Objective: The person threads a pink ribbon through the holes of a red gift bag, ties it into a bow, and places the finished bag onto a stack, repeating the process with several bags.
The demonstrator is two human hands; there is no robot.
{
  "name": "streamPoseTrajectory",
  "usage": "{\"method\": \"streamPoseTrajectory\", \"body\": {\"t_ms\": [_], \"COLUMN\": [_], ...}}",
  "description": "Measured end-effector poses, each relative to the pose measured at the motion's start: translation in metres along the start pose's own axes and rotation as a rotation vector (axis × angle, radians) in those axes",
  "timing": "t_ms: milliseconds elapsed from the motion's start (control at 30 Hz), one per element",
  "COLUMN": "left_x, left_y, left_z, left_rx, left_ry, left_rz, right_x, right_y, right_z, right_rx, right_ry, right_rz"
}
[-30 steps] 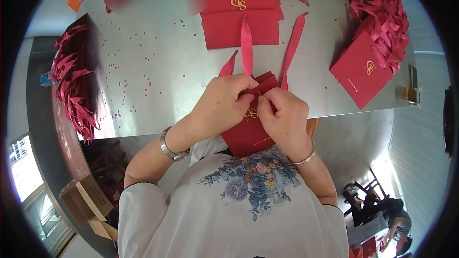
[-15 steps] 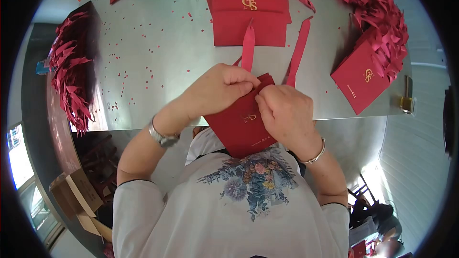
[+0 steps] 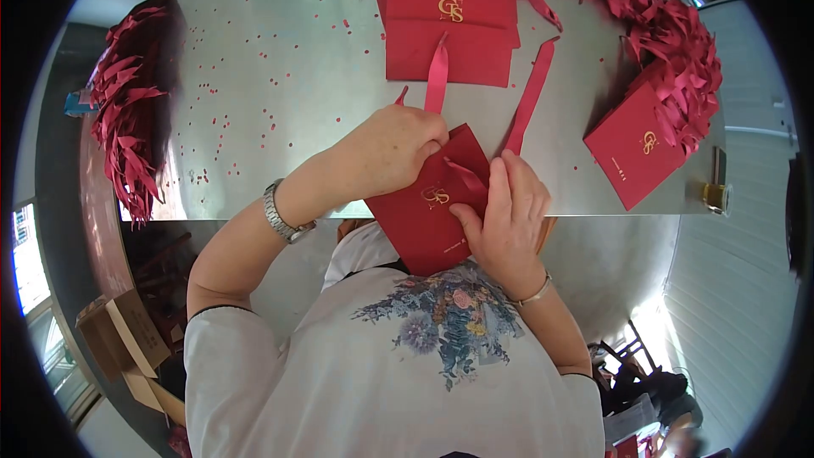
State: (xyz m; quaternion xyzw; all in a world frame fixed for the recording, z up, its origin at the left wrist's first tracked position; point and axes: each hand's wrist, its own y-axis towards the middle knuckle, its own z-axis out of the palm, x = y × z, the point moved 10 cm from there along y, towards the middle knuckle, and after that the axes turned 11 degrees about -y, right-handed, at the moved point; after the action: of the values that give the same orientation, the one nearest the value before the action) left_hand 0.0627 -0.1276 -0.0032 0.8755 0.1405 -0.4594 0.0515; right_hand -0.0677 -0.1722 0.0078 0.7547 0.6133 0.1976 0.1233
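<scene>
A flat dark-red gift bag (image 3: 428, 225) with a gold monogram leans at the table's near edge, tilted, against my shirt. At its upper left edge, my left hand (image 3: 407, 146) is closed, the fingertips curled out of sight. My right hand (image 3: 509, 216) grips the right side, thumb on the front face and fingers stretched along the edge. A short length of red ribbon (image 3: 465, 175) crosses the bag's front between my hands. Beyond them, one pink-red ribbon (image 3: 437, 76) rises past my left hand, and another ribbon (image 3: 532, 93) slants up from my right fingertips.
Several red bags (image 3: 449, 55) overlap at the back of the metal table (image 3: 331, 59). Ribboned bags line the right side, with one bag (image 3: 636, 148) in front. More ribbons (image 3: 127, 102) bunch at the left. Red paper dots dot the surface. A small glass (image 3: 716, 197) stands at the right edge.
My right hand has loosened from a fist, its fingers straightening along the bag's edge. My left hand has shifted slightly left. The ribbon across the bag's front now shows.
</scene>
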Motion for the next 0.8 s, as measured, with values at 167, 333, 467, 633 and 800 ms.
{"method": "streamPoseTrajectory", "body": {"t_ms": [167, 333, 467, 633, 800], "left_x": [0.027, 0.063, 0.016, 0.013, 0.022], "left_y": [-0.003, -0.031, -0.073, -0.097, -0.095], "left_z": [-0.031, -0.081, -0.106, -0.030, -0.027], "left_rx": [-0.098, -0.294, -0.762, -0.391, -0.449], "left_ry": [0.326, 0.276, 0.094, -0.023, -0.058], "left_rz": [0.098, -0.252, -0.067, -0.128, -0.251], "right_x": [-0.013, -0.015, -0.021, -0.044, -0.102], "right_y": [-0.009, -0.007, -0.007, 0.008, 0.083], "right_z": [0.012, 0.015, 0.015, -0.002, -0.006], "right_rx": [0.061, 0.104, 0.143, 0.103, 0.013], "right_ry": [0.106, 0.119, 0.170, 0.279, -0.137], "right_rz": [0.048, 0.068, 0.138, 0.206, -0.008]}}
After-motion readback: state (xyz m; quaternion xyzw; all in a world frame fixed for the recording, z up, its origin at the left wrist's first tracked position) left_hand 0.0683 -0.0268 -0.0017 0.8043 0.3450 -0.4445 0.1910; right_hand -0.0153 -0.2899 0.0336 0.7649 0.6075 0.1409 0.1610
